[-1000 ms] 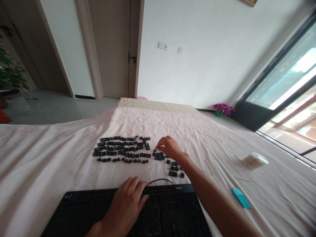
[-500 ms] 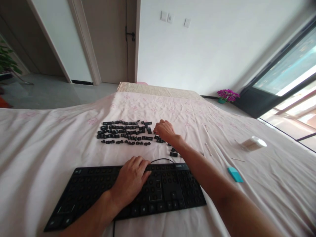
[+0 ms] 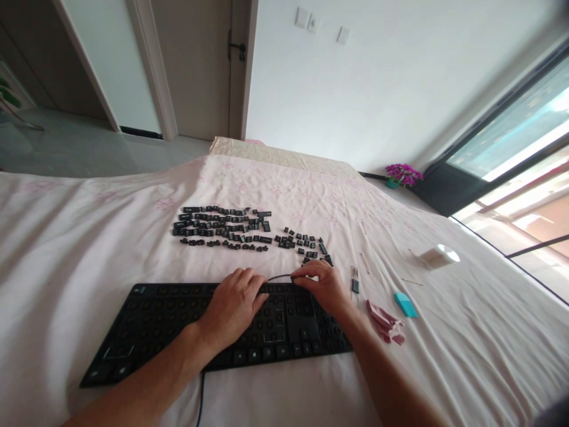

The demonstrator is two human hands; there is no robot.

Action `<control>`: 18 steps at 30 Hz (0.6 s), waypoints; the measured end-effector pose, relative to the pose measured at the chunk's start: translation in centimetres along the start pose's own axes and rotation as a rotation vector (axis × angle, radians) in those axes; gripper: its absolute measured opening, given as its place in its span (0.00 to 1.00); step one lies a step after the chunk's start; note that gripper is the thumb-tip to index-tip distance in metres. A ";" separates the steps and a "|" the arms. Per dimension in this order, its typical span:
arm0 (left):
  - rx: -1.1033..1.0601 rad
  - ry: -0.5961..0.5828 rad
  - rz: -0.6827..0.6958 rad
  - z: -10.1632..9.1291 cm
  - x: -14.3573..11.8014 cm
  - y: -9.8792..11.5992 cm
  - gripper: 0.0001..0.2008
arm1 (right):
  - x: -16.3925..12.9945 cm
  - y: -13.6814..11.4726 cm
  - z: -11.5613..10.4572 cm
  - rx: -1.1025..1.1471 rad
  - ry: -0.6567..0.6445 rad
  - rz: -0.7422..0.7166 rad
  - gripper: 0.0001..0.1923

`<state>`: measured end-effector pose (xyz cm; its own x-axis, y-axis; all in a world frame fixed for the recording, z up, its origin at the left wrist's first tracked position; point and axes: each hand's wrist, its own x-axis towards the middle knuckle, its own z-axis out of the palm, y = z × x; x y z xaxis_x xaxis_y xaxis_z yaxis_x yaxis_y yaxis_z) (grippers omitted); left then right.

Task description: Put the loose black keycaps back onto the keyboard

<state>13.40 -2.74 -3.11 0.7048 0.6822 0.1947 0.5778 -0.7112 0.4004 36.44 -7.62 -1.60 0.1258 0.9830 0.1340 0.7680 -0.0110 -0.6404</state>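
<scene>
A black keyboard (image 3: 155, 314) with its keycaps removed lies on a pink sheet (image 3: 66, 237) in front of me. My left hand (image 3: 233, 305) rests flat on its middle, fingers spread. My right hand (image 3: 322, 284) is at the keyboard's far right edge, thumb and fingertips pinched together on what looks like a small black keycap. Beyond the keyboard, many black keycaps (image 3: 222, 228) lie in rows, with a smaller scattered group (image 3: 302, 243) to their right. A thin black cable (image 3: 278, 277) arcs along the keyboard's far edge.
Right of the keyboard lie a small black tool (image 3: 354, 286), a crumpled pink cloth (image 3: 384, 323), a teal block (image 3: 405, 304), thin sticks (image 3: 364, 261) and a tipped white container (image 3: 438, 256). A flower pot (image 3: 402, 175) stands by the window; a door (image 3: 200, 65) is behind.
My right hand has come back from the scattered keycaps to the keyboard's far edge with its fingers pinched. The view tilted downward. My left hand stayed on the keyboard.
</scene>
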 end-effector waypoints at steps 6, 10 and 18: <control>0.003 0.022 0.010 0.0 -0.2 0.0 0.10 | -2.2 -0.8 1.4 -0.048 0.074 0.028 0.05; 0.006 0.022 0.010 0.1 -0.2 0.0 0.10 | -2.5 -1.5 1.6 -0.084 0.071 0.011 0.06; -0.001 0.034 0.013 0.1 -0.2 -0.1 0.10 | -2.8 -2.1 1.5 -0.209 0.104 -0.050 0.06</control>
<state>13.23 -2.81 -3.30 0.6981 0.6779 0.2304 0.5680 -0.7202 0.3983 33.60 -10.04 -1.76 0.1403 0.9592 0.2455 0.8870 -0.0116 -0.4617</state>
